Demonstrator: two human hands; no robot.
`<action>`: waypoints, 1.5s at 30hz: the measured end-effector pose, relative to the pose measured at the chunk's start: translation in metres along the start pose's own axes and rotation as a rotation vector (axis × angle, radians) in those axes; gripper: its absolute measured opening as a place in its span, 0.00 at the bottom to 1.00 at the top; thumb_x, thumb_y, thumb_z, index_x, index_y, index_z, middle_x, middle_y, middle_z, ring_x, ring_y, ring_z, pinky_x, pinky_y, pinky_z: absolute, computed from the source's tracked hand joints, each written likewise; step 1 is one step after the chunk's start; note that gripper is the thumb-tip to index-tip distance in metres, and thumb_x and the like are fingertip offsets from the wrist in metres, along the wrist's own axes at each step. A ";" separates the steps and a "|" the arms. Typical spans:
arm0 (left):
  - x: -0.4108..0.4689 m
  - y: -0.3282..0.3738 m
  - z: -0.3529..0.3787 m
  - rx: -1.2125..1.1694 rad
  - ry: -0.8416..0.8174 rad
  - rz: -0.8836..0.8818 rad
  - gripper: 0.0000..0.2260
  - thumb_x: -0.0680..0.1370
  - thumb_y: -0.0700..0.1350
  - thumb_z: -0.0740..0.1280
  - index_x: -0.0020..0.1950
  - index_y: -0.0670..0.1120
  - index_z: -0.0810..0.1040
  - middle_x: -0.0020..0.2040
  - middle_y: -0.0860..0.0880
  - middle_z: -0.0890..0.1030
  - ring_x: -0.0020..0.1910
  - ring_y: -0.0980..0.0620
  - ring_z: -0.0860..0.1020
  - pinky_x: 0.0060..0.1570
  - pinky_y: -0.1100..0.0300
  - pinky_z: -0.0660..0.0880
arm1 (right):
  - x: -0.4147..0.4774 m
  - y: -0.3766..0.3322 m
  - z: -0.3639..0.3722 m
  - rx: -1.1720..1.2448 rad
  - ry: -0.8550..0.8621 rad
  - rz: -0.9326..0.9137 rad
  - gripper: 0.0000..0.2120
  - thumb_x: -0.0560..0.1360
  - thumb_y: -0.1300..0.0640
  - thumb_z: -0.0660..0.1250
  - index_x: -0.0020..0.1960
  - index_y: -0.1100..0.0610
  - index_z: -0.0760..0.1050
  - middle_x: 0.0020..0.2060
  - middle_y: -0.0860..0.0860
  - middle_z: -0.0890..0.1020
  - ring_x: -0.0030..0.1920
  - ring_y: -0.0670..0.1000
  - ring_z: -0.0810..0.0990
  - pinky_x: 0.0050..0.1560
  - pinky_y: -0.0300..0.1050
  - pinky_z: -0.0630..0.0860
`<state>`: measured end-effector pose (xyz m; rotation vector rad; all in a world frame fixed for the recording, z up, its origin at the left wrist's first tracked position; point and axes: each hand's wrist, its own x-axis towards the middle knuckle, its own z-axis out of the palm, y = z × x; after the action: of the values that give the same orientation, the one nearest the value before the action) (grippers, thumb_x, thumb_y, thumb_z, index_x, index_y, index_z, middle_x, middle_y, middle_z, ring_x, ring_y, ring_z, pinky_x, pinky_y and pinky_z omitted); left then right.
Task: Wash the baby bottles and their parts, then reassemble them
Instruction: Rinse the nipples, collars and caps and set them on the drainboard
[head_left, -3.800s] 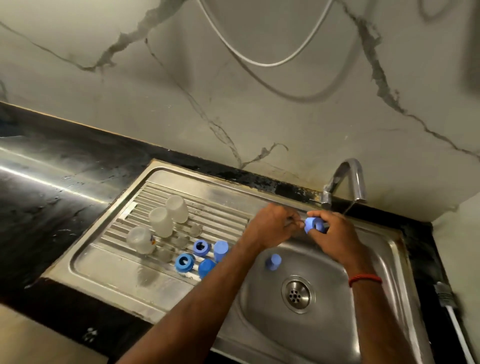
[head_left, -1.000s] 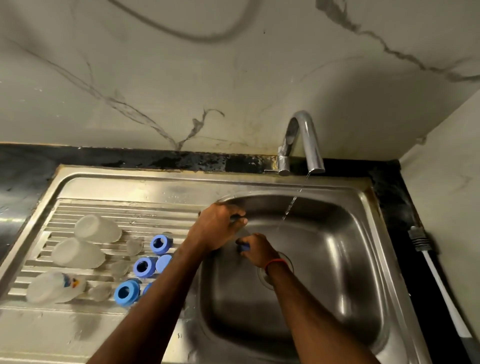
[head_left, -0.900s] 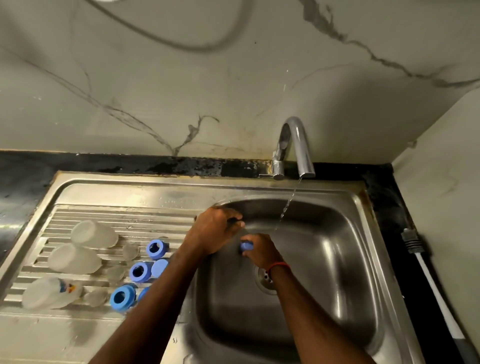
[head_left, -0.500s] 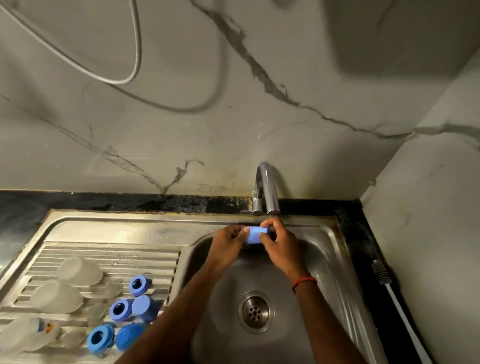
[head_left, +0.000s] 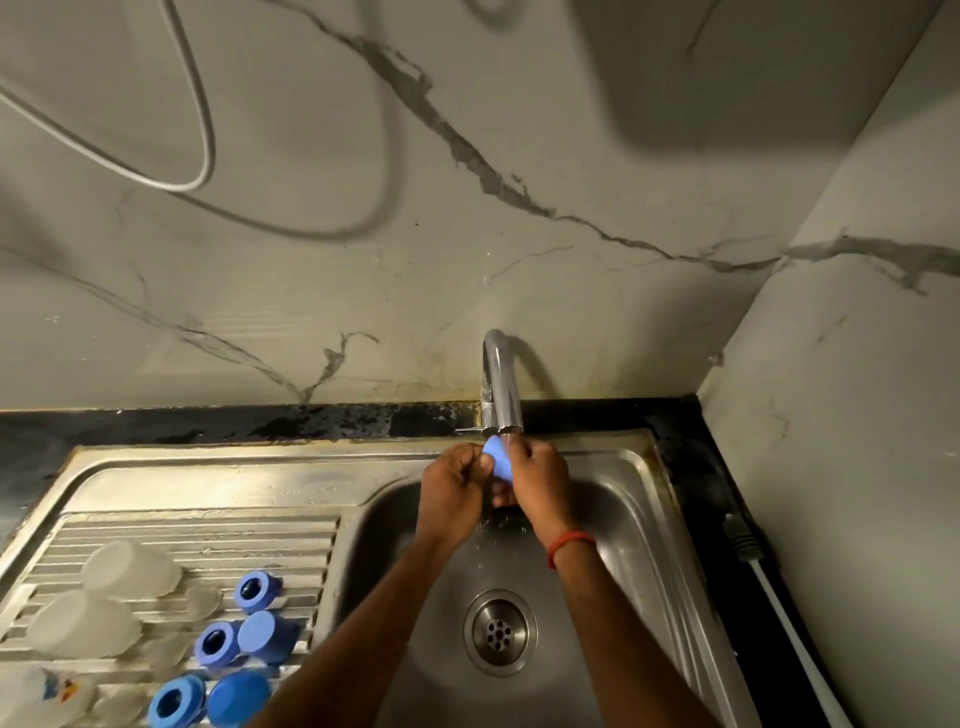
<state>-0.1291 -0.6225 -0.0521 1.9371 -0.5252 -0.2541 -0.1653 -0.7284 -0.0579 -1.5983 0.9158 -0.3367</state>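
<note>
A blue bottle cap is held under the running tap, gripped between my left hand and my right hand above the steel sink basin. Water splashes down below the hands. On the ribbed drainboard at the left lie clear bottles, small clear teats, blue collar rings and blue caps.
The drain sits in the basin's middle. A black counter strip runs behind the sink below a marble wall. A white cable with a grey plug lies on the counter at the right, next to the side wall.
My right hand picked the blue cap up from the basin floor. Both hands rose with it to the tap and now hold it in the stream.
</note>
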 end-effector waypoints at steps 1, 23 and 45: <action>0.004 0.001 -0.001 0.003 0.008 -0.061 0.11 0.81 0.35 0.64 0.41 0.43 0.79 0.33 0.53 0.79 0.33 0.61 0.77 0.35 0.71 0.72 | -0.002 0.006 0.004 -0.193 0.048 -0.212 0.18 0.82 0.46 0.59 0.53 0.59 0.80 0.45 0.58 0.83 0.41 0.54 0.82 0.40 0.49 0.81; 0.012 -0.021 -0.038 0.081 -0.017 0.019 0.04 0.78 0.45 0.74 0.45 0.53 0.85 0.37 0.61 0.83 0.37 0.67 0.80 0.40 0.74 0.72 | -0.003 0.029 -0.028 -0.152 -0.227 -0.261 0.25 0.68 0.61 0.79 0.63 0.50 0.77 0.53 0.43 0.82 0.53 0.42 0.80 0.52 0.34 0.77; 0.009 -0.023 -0.033 0.153 -0.079 -0.025 0.09 0.81 0.49 0.69 0.43 0.49 0.84 0.33 0.57 0.80 0.32 0.63 0.76 0.36 0.73 0.70 | 0.004 0.012 -0.042 -0.438 -0.211 -0.344 0.27 0.68 0.58 0.80 0.65 0.54 0.76 0.58 0.50 0.82 0.58 0.49 0.80 0.61 0.46 0.77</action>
<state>-0.1016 -0.5918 -0.0588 2.0896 -0.5866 -0.3151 -0.1951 -0.7605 -0.0589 -2.1579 0.5722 -0.2058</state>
